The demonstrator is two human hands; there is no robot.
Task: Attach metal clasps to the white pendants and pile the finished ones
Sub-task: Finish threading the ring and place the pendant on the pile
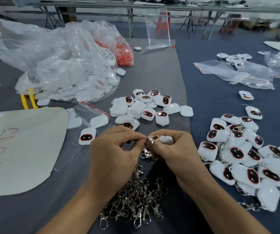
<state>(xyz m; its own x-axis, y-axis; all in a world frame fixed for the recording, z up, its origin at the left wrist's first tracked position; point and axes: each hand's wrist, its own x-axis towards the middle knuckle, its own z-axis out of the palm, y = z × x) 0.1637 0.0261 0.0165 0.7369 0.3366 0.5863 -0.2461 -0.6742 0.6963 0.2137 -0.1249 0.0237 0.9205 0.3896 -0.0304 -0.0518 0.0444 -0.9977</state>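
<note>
Pendants with clasps lay piled right of the clasp heap, bare pendants beyond it. Over the heap's far edge my right hand gripped one white pendant, long axis pointing left; my left hand pinched a clasp against that end.

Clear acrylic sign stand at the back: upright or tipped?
Upright: the clear acrylic sign stand rests on its base on the grey mat.
</note>
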